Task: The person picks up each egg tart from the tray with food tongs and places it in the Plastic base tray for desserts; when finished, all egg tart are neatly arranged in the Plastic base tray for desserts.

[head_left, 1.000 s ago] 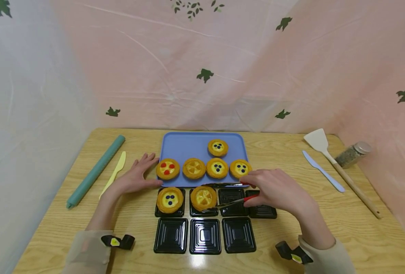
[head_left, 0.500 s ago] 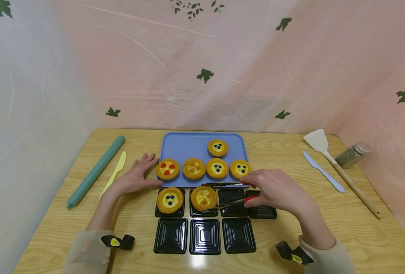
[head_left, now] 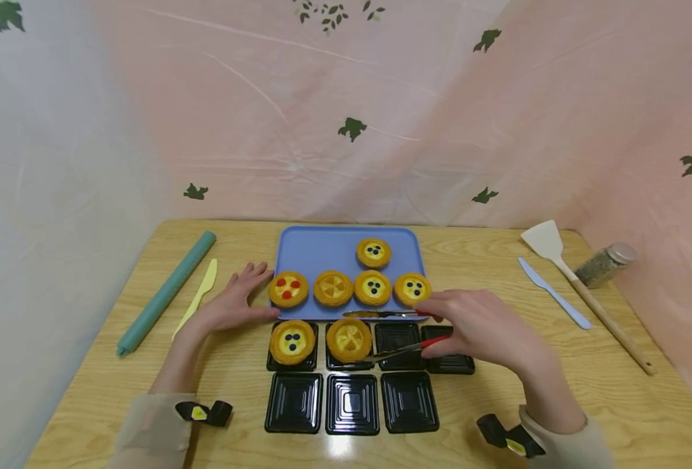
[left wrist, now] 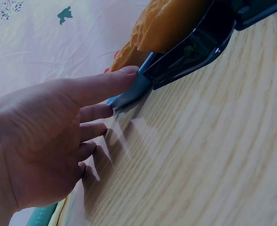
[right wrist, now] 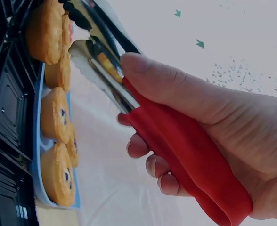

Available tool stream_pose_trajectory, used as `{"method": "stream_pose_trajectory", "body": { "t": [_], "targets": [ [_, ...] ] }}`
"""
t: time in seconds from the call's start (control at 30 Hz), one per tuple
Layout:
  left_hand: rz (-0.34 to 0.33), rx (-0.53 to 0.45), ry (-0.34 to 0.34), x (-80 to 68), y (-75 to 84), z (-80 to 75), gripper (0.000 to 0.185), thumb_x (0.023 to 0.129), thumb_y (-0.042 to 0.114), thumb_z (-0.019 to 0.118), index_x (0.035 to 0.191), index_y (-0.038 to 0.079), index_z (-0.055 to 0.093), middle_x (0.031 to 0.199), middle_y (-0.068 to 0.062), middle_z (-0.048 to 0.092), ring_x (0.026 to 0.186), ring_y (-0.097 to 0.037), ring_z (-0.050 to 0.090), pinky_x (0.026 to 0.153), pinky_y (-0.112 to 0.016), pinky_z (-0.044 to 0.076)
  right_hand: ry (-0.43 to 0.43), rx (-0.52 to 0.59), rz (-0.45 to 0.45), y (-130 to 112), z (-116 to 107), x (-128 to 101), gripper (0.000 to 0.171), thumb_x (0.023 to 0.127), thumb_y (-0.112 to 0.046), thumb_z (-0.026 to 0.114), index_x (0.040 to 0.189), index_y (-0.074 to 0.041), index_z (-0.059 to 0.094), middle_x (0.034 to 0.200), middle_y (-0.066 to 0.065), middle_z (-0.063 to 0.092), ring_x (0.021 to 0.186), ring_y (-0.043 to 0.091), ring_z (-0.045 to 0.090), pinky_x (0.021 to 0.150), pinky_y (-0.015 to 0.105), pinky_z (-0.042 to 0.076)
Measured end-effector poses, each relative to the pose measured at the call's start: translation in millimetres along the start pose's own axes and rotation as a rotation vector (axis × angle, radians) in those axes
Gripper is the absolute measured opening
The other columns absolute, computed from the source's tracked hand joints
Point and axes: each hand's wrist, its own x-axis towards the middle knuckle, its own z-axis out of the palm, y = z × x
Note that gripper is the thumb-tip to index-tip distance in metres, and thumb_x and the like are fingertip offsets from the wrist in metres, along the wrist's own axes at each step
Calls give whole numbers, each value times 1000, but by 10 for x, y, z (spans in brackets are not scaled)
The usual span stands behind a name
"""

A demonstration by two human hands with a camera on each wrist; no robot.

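My right hand grips red-handled metal tongs, thumb on one side and fingers curled round the other. The tongs' two arms stand apart, their tips on either side of a tart with yellow wedge topping. That tart sits in a small square black tray, second from left in the far row. My left hand lies with its fingers extended at the left edge of the blue tray, thumb near its front corner. In the left wrist view, thumb and index finger meet the tray's edge.
Several tarts, including a red-dotted tart, sit on the blue tray. A blueberry tart fills the leftmost black tray. A green rolling pin and yellow knife lie left; a blue knife, spatula and spice jar lie right.
My right hand has shifted slightly right, and the tongs' arms have spread a little wider around the wedge-topped tart. My left hand and the tarts stay put.
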Motion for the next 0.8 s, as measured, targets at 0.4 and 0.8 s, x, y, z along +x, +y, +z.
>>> {"method": "stream_pose_trajectory", "body": {
  "t": [0.4, 0.8],
  "targets": [
    [-4, -3, 4, -10, 23, -3, 94, 90, 46, 76, 160, 2, 32, 171, -25, 14, 160, -48, -1, 129, -67, -3, 42, 22, 22, 346, -198, 98, 62, 78, -57, 83, 125, -18, 73, 91, -12, 66, 72, 3, 52, 60, 20, 42],
    [4, 3, 6, -4, -7, 6, 93, 90, 46, 76, 161, 3, 32, 172, -25, 14, 160, -48, -1, 129, -66, -3, 58, 45, 74, 1077, -228, 506, 61, 79, -54, 84, 123, -15, 72, 90, -4, 67, 77, 11, 53, 64, 25, 44]
  ]
}}
